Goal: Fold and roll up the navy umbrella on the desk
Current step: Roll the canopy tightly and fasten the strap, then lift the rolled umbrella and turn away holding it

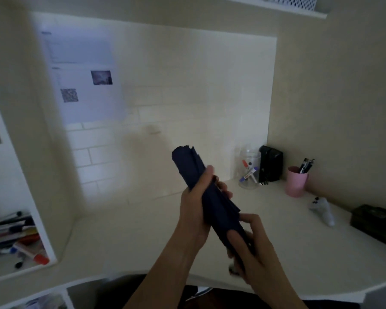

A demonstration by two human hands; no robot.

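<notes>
The navy umbrella [212,201] is collapsed and mostly rolled, held tilted above the white desk [143,237], its top end pointing up and left. A few fabric flaps stick out along its right side. My left hand [194,210] wraps around the middle of the roll, thumb up on the fabric. My right hand [252,244] grips the lower end near the handle, fingers curled over the fabric. The handle itself is largely hidden by my right hand.
At the back right of the desk stand a clear jar with markers [249,172], a black device [271,163] and a pink pen cup [296,181]. A white controller [323,210] and a dark box [374,219] lie right. A shelf with stationery [16,237] is at left.
</notes>
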